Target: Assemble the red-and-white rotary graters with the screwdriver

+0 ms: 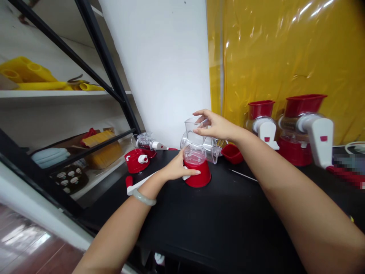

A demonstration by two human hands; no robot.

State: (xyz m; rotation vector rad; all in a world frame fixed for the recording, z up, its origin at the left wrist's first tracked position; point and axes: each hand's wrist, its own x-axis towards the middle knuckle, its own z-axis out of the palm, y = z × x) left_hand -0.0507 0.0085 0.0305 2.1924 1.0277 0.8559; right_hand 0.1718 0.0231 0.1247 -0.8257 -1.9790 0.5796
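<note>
A small rotary grater with a round red base (199, 177) and a clear plastic body (196, 146) stands on the black table (216, 224). My left hand (178, 167) grips the red base from the left, fingers wrapped round it. My right hand (215, 125) pinches the rim of the clear hopper on top. A white and red crank handle (134, 186) lies on the table just left of my left wrist, which wears a pale bangle.
Two assembled red and white graters (264, 125) (306, 131) stand at the right before a yellow plastic sheet. A red base (137, 160), a drum part (148, 144) and a red tray (232, 153) lie nearby. Black-framed shelving (85, 152) stands at the left.
</note>
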